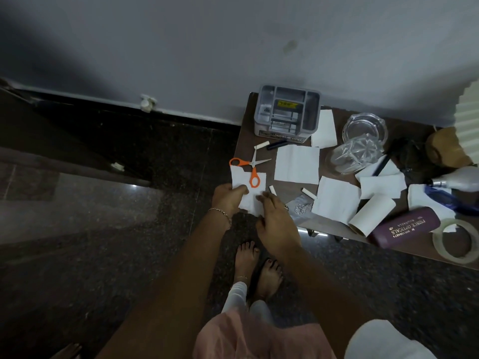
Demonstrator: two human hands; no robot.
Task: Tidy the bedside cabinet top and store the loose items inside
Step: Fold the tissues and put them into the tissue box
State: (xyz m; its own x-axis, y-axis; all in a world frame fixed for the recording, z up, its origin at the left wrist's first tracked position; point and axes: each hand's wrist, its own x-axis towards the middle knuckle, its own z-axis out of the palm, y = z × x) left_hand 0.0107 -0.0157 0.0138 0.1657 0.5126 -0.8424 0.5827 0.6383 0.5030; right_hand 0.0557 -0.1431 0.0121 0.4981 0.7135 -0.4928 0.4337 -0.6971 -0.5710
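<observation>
While the left hand (229, 196) pinches the edge of a white paper square (249, 200) overhanging the cabinet top's (246, 146) front left corner, the right hand (276, 224) rests straight, slightly parted fingers on it, just below the orange scissors (252, 164).

The purple spectacle case (404, 227) reads "PRINCE OPTICALS"; the grey organiser's (286, 114) yellow label is illegible.

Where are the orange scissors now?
In the head view the orange scissors lie at the left edge of the cabinet top, one handle on the white paper that the left hand pinches, in front of the grey organiser.
</observation>
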